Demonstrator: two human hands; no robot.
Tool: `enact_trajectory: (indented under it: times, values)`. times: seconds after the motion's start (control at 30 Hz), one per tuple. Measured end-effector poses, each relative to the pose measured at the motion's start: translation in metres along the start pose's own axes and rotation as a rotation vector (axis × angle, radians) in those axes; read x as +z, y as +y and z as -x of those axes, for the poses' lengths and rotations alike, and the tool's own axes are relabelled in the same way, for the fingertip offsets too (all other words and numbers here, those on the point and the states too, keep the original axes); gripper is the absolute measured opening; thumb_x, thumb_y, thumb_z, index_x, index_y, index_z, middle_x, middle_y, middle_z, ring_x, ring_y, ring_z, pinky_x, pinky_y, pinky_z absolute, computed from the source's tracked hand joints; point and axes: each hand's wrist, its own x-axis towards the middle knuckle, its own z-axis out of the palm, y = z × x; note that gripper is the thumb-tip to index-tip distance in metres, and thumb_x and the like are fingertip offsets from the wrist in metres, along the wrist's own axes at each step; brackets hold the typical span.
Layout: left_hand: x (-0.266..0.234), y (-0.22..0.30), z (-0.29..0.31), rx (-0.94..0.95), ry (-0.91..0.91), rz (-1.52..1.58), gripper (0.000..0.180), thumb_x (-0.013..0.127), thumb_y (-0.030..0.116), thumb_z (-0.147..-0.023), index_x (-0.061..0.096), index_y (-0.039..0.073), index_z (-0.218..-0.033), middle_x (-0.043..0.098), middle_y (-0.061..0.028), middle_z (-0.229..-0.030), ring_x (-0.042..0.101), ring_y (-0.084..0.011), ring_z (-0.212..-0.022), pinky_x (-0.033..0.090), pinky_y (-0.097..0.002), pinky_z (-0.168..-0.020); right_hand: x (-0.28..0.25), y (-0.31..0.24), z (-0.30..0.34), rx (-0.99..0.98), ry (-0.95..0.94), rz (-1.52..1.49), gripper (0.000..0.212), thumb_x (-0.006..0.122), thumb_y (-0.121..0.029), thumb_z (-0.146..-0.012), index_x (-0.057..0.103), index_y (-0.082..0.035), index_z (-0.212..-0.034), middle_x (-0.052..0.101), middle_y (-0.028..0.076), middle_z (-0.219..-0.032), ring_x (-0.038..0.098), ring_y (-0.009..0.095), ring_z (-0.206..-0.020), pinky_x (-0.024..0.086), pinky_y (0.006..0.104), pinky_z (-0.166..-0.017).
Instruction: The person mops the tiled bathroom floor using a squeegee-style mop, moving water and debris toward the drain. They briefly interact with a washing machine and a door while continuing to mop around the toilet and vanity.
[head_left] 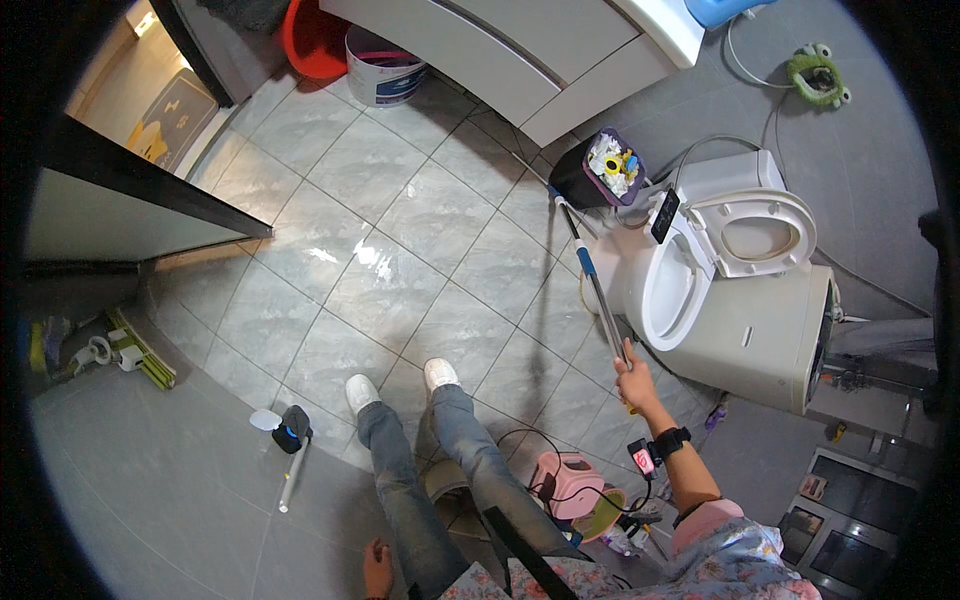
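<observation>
My right hand (635, 382) is closed around the near end of a long pole (586, 262) with grey, black and blue sections. The pole slants away to the far left, passing beside the toilet (672, 300) and a dark waste bin (597, 172) filled with crumpled tissue. Its far tip reaches the floor by the cabinet's lower edge, and I cannot make out a head on it. Low beside my leg hangs my left hand (378, 570), fingers loosely bent and apart, holding nothing.
A drawer cabinet (590, 85) stands at the back, with a white bucket (384, 75) and red basin (312, 45) to its left. A beige appliance (755, 340) adjoins the toilet. A pink stool (568, 483) is near my legs; a black, white-handled object (291, 430) lies left.
</observation>
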Motion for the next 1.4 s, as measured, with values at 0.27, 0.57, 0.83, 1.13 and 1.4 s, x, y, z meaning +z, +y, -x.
enact_trajectory:
  times: [0.27,0.57,0.83,1.13,1.4]
  values:
    - [0.004,-0.026,-0.007,0.006,-0.017,0.117,0.039,0.047,0.02,-0.086,0.04,0.0,-0.119,0.052,-0.0143,-0.109,0.052,-0.0212,-0.099,0.042,-0.0323,-0.083,0.005,0.049,-0.011,0.023,-0.041,0.003,0.049,0.044,-0.018,-0.087,0.028,-0.012,-0.132,0.046,0.005,-0.052,0.041,0.014,-0.038,0.037,0.0295,-0.037]
    - [0.001,-0.003,0.0,0.055,-0.034,0.057,0.039,0.048,0.021,-0.086,0.041,0.0,-0.119,0.045,-0.0156,-0.118,0.049,-0.0261,-0.103,0.04,-0.0352,-0.087,0.032,0.069,0.084,0.114,-0.221,-0.192,0.051,0.044,-0.017,-0.088,0.025,-0.014,-0.134,0.044,0.002,-0.052,0.041,0.011,-0.04,0.035,0.0277,-0.036]
    - [0.009,0.014,0.001,0.014,-0.062,0.04,0.039,0.045,0.022,-0.088,0.04,0.002,-0.12,0.045,-0.0149,-0.118,0.048,-0.026,-0.104,0.04,-0.0356,-0.086,0.02,0.068,0.141,0.219,-0.329,-0.214,0.052,0.044,-0.018,-0.089,0.021,-0.021,-0.135,0.039,-0.001,-0.052,0.036,0.009,-0.038,0.033,0.0249,-0.035]
    - [0.01,0.007,0.001,-0.006,-0.091,0.177,0.038,0.046,0.018,-0.087,0.04,0.002,-0.121,0.046,-0.0146,-0.118,0.048,-0.0255,-0.105,0.039,-0.0349,-0.089,-0.073,0.098,0.174,-0.077,-0.149,0.351,0.046,0.045,-0.024,-0.088,0.032,-0.016,-0.131,0.056,0.013,-0.069,0.052,0.019,-0.061,0.043,0.03,-0.063]
    - [0.021,0.016,0.001,-0.011,-0.06,0.021,0.036,0.047,0.016,-0.087,0.041,0.004,-0.12,0.049,-0.0137,-0.114,0.05,-0.0245,-0.101,0.04,-0.034,-0.085,-0.18,0.159,0.205,0.047,-0.228,0.611,0.047,0.048,-0.024,-0.085,0.034,-0.021,-0.129,0.058,0.022,-0.089,0.058,0.037,-0.076,0.046,0.0376,-0.068]
